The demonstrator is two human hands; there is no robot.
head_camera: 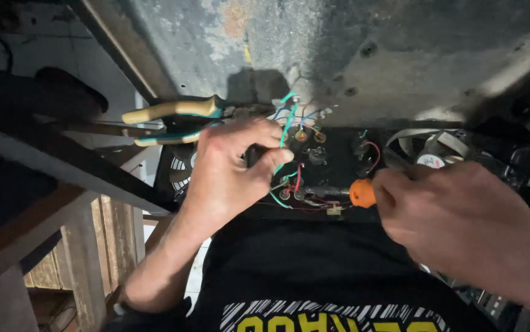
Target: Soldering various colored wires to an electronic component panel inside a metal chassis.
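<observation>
Worn grey bench (400,43) carries a black circuit board (332,166) tangled with coloured wires (287,126), pliers (172,120) lying beside it. Left hand (231,169) curls closed, pinching a small black part on the board. Right hand (455,215) grips an orange-handled screwdriver (354,192), its shaft touching the board.

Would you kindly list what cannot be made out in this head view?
- Screwdriver handle: mostly hidden in the right hand.
- Screwdriver tip: lost among wires in shadow.
- Dark part under the left hand: covered by fingers.
- Fan: dim, partly hidden.
</observation>
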